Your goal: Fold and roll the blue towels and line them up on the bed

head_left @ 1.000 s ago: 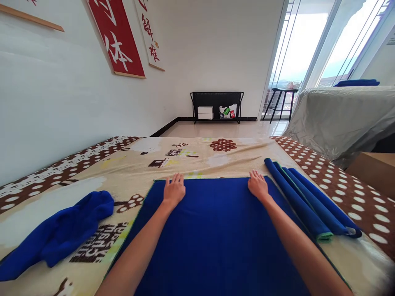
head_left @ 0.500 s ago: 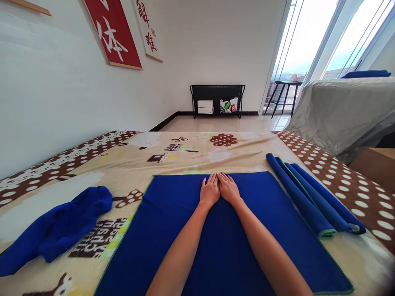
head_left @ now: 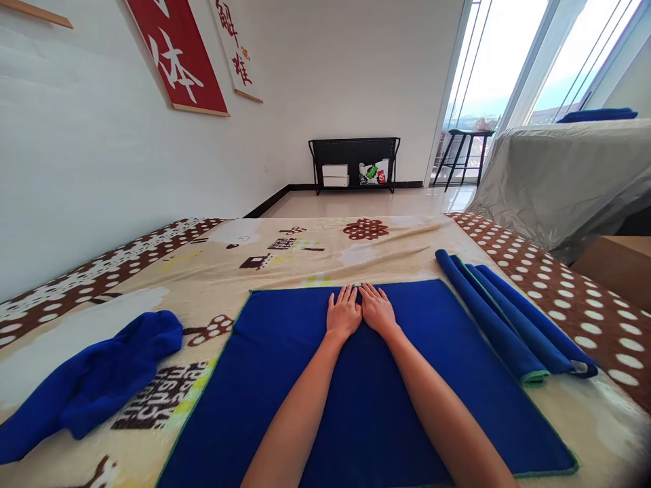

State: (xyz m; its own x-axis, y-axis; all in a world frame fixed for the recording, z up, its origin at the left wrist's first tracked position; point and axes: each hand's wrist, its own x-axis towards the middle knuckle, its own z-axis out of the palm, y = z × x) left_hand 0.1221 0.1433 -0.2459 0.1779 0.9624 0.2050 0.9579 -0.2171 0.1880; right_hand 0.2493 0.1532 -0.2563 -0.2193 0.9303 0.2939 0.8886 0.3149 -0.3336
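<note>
A blue towel [head_left: 285,352] with green stitched edges lies spread flat before me. My left hand [head_left: 344,313] rests palm down near the middle of its far edge, fingers stretched out. Beside it, my right hand [head_left: 377,308] lies flat on the same cloth, its fingers also extended. Only a narrow gap separates the two hands. To the right are rolled or folded blue towels [head_left: 503,318] with green edging, partly over the spread towel's right side. A crumpled blue cloth [head_left: 102,379] lies at the left.
Everything lies on a patterned beige blanket [head_left: 213,264] with brown polka-dot borders. A black rack [head_left: 354,152] stands by the far wall, a dark stool [head_left: 465,152] near the window. At right are a plastic-covered piece of furniture [head_left: 564,169] and a cardboard box [head_left: 618,268].
My hands have moved slightly apart on the towel, the fingers still flat near its far edge. The view has shifted a little; the cloths lie as before.
</note>
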